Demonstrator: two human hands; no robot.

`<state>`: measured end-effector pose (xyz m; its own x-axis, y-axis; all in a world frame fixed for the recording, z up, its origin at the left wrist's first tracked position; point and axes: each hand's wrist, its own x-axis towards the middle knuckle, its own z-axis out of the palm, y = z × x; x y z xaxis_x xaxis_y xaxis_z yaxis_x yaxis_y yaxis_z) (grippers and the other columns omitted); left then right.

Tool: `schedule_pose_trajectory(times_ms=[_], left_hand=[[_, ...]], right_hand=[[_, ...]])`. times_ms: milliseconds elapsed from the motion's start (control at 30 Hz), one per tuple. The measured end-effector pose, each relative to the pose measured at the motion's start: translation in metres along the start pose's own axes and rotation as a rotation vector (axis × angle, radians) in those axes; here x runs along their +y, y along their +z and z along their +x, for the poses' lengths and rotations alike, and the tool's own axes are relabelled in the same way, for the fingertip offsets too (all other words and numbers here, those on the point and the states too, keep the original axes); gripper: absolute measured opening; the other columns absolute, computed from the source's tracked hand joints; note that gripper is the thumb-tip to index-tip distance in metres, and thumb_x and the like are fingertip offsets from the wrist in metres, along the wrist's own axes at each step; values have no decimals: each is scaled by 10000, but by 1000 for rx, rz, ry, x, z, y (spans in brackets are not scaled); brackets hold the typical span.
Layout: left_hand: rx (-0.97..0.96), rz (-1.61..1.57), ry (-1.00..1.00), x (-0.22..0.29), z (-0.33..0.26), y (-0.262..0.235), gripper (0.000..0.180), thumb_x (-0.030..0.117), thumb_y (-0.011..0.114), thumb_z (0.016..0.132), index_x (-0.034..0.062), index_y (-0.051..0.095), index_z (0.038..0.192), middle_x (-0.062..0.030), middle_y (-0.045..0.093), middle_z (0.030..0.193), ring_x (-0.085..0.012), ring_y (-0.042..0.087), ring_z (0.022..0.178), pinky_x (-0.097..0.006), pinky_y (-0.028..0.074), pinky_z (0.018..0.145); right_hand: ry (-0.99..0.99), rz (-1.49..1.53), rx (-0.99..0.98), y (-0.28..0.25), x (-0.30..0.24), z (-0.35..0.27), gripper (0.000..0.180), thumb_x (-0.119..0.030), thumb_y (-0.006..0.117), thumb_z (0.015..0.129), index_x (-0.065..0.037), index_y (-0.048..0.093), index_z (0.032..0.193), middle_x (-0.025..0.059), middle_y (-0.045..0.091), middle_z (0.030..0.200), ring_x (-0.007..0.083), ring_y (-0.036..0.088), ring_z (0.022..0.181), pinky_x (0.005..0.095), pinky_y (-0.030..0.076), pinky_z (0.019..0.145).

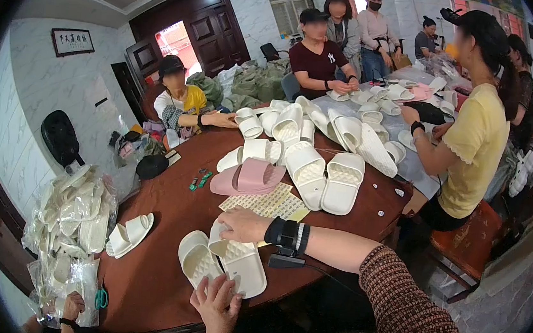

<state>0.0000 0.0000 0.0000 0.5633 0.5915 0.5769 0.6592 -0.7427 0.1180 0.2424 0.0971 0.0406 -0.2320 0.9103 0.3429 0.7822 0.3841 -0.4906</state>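
A pair of white slippers stands side by side at the table's near edge. On the far end of the right-hand white slipper (247, 264), the curled fingers of my right hand (243, 226) grip its strap. My left hand (218, 303) is at the near ends of both slippers, fingers spread, fingertips touching their edges. The left-hand white slipper (197, 259) lies flat with its quilted footbed upward. Just beyond my right hand is a yellowish sheet of small printed stickers (275, 204), partly under a pink slipper (249, 178).
White slippers (308, 170) pile up across the brown-covered table (156, 246). A single slipper (129, 235) lies left, near bagged slippers (75, 219) and teal-handled scissors (101, 298). Another person's hand (73, 305) is at the lower left. Co-workers sit around; one reaches into the pile.
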Motion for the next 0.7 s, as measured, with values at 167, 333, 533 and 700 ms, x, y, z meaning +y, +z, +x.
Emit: schedule_pose_trajectory(times_ms=[167,333,533,700], left_hand=[[19,-50,-24,9,-1,-4,326,273,706,759,162,658,1062,-5,587,1192,-323,417,1211,-475,261,997],[7,-49,-29,5,0,-5,332,293,692,774,159,653,1075,-5,586,1200,-322,411,1219,-472,261,1003],[-13,-78,-28,8,3,-11,390,341,678,779,147,640,1115,-14,582,1220,-334,401,1229,-474,255,1011],[-23,-102,-55,8,3,-14,438,376,686,766,136,632,1128,-20,577,1234,-343,398,1231,-472,254,1011]], right_hand=[[9,38,-2,-10,-2,-7,511,-392,630,806,15,580,1111,222,623,1063,366,583,1032,438,455,885],[33,128,-56,-15,-2,-5,554,-427,657,784,19,577,1105,224,628,1042,367,602,991,432,452,875],[-80,18,98,-38,-26,-17,552,-384,695,755,12,574,1120,221,625,1056,353,592,1015,424,448,885],[-61,101,-13,-68,-49,-28,575,-356,681,757,26,547,1165,237,619,1036,362,591,980,405,451,863]])
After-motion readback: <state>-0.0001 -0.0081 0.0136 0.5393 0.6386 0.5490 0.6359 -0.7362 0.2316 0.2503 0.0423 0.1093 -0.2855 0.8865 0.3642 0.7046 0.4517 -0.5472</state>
